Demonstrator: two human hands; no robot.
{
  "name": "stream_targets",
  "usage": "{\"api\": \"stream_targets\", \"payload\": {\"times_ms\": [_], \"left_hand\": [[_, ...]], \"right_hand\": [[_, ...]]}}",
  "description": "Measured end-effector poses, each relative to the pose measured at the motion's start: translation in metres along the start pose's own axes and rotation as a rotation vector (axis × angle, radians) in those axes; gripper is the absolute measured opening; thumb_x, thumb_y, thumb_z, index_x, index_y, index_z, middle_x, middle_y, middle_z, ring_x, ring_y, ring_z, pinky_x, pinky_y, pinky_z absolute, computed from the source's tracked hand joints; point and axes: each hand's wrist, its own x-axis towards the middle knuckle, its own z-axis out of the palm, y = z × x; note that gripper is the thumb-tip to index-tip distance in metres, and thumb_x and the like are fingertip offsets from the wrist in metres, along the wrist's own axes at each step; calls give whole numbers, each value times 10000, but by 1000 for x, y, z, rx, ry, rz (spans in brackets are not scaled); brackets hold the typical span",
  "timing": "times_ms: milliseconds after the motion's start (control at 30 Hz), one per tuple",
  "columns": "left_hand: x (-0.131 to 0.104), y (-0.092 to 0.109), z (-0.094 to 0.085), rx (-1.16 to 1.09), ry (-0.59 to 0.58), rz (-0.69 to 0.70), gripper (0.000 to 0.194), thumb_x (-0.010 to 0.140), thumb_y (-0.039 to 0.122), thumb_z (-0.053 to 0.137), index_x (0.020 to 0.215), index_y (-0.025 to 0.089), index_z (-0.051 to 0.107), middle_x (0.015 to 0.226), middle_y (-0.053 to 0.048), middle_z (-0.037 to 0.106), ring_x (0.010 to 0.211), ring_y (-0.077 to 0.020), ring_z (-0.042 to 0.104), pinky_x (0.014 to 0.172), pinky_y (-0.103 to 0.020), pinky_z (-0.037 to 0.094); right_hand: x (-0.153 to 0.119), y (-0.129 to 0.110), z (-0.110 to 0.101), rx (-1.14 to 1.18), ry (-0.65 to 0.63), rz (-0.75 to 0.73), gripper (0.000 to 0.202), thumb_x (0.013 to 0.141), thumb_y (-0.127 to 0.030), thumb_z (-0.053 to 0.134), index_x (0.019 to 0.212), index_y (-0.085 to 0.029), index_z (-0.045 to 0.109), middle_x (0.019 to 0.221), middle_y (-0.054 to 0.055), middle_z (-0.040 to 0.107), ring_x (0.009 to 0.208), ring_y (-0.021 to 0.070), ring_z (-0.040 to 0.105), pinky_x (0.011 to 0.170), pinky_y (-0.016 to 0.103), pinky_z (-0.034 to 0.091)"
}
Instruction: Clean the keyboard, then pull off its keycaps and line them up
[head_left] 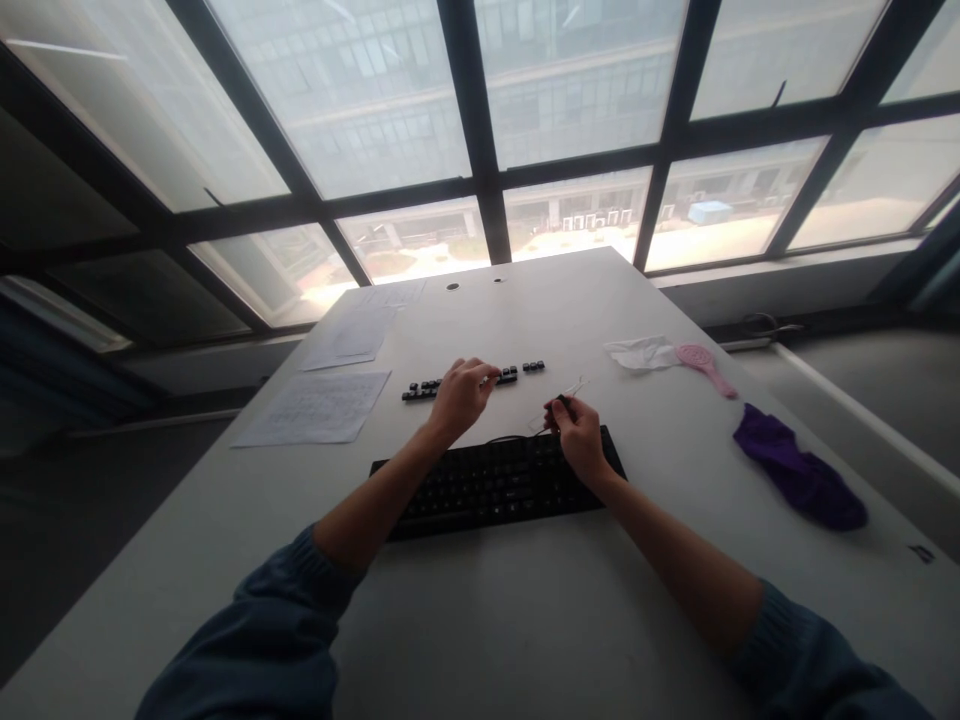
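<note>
A black keyboard [480, 485] lies across the white table in front of me, partly under both forearms. Beyond it, loose black keycaps [420, 392] are lined up in rows, and a few more keycaps [533, 366] sit just to the right. My left hand [463, 392] is over the middle of these rows, thumb and fingertips pinched together; whatever they hold, if anything, is too small to make out. Above the keyboard's right end, my right hand [576, 432] is closed around the dark handle of a keycap puller [576, 386], its thin wires pointing up and away.
Papers with writing [315, 408] lie at the left. To the right are a white tissue [640, 353], a pink hairbrush [705, 366] and a purple cloth [801, 470]. The table [547, 300] reaches toward large windows, with two holes near its far edge.
</note>
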Motion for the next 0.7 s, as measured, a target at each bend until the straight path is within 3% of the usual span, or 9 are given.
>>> {"api": "stream_targets", "payload": {"times_ms": [133,300,500,700], "left_hand": [[-39,34,1,-118,-100,-20,178,928,207,580,1009,202,739,954,-56,711,923,-220,599,881,-362,473],[-70,63,23,-211,-223,-40,142,870,273,699,990,215,747,905,-59,697,922,-232,594,830,-347,478],[-80,65,41,-237,-218,-64,191,815,312,767,986,229,753,928,-52,689,946,-237,583,838,-345,476],[-88,52,35,-287,-256,-148,182,809,296,766,977,227,763,915,-49,698,947,-236,611,864,-348,477]], "right_hand": [[7,-9,-12,-62,-23,-82,334,871,-485,618,817,-158,664,662,30,634,576,145,578,531,262,455],[13,-7,-39,-129,-17,-92,375,853,-529,632,794,-159,657,653,25,620,553,139,563,492,254,425],[10,-1,-44,-57,-16,-8,410,808,-575,664,788,-166,653,657,14,612,549,135,565,503,256,448],[1,-2,-25,-19,-63,29,377,820,-550,660,780,-175,650,666,12,611,557,136,560,530,266,466]]}}
